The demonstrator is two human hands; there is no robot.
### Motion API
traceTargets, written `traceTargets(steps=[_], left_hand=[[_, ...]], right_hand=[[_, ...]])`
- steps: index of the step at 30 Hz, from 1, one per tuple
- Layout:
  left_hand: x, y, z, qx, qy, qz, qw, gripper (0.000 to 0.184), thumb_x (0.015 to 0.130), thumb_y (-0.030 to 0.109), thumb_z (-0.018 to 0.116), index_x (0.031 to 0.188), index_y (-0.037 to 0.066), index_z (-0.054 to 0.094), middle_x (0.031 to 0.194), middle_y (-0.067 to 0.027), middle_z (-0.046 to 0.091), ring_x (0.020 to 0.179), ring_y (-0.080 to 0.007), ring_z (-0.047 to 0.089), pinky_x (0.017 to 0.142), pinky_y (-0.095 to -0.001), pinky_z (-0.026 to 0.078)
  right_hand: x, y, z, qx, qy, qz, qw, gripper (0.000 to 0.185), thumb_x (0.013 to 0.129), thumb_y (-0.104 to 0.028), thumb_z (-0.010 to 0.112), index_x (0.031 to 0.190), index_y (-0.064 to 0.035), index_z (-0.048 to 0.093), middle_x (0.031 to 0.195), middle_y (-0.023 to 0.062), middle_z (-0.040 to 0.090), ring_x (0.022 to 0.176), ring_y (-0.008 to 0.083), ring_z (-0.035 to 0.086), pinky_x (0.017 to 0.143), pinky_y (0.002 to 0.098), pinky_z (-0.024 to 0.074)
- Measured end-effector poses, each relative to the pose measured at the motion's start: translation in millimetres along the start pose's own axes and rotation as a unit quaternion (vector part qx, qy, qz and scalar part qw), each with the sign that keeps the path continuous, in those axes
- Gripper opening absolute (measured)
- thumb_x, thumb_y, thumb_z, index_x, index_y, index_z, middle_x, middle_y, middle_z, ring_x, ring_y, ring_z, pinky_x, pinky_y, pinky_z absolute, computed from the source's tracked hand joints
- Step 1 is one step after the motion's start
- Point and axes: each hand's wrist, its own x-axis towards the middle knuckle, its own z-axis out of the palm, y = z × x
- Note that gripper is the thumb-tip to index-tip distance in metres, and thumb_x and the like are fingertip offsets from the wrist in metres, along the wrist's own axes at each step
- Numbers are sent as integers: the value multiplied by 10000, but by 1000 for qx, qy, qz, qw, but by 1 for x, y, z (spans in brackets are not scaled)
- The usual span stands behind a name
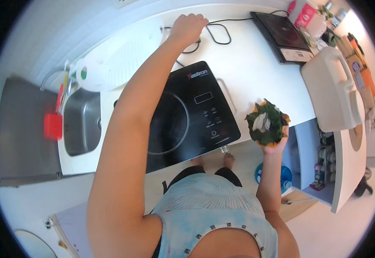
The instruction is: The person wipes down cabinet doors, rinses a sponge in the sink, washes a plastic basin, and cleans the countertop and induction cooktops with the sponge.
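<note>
The left hand (189, 28) is stretched to the far side of the table (260, 75), its fingers curled and its knuckles upward, close to the wall. A black cord (229, 38) runs loosely around it over the white surface; whether the fingers grip the cord I cannot tell.

The right hand (275, 147) is grasping a leafy bundle (265, 124) from its near side and from below. The bundle has dark green leaves, orange edges and whitish pieces in its middle, and it is at the near edge of the table, just right of the black cooker (215, 114).

That cooker lies flat at the near edge, with the left forearm crossing above its left part. A second cooker (280, 34) lies at the far right, and a large beige jug (331, 88) stands nearer, just beside it. On the left are a white ridged rack (129, 53), a metal sink (82, 124) and a red container (53, 126). A blue bottle (285, 175) is below the table, partly hidden by the right forearm.
</note>
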Motion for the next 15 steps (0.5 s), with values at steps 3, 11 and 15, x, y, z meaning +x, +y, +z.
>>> traceTargets(steps=[3,11,15], left_hand=[[19,-9,54,123,-121,77,982,190,829,218,537,972,130,627,1035,-27,607,983,-215,580,880,-448,403],[38,-58,38,-38,-371,12,928,313,763,350,619,956,105,590,1105,-78,558,1047,-240,542,971,-514,317],[1,-40,41,79,-424,116,895,216,803,252,570,986,144,610,1012,-79,627,988,-278,577,849,-412,441]], right_hand=[[-30,-8,4,32,-17,-69,997,455,894,-377,430,1179,-33,513,1187,151,541,1069,318,526,934,453,416],[-68,-45,-41,-17,-4,-91,996,491,917,-396,393,1220,-18,474,1212,161,521,1085,310,523,937,453,415],[-58,-36,-11,1,-27,-111,993,488,915,-379,385,1212,-4,476,1218,183,509,1105,325,504,951,450,404]])
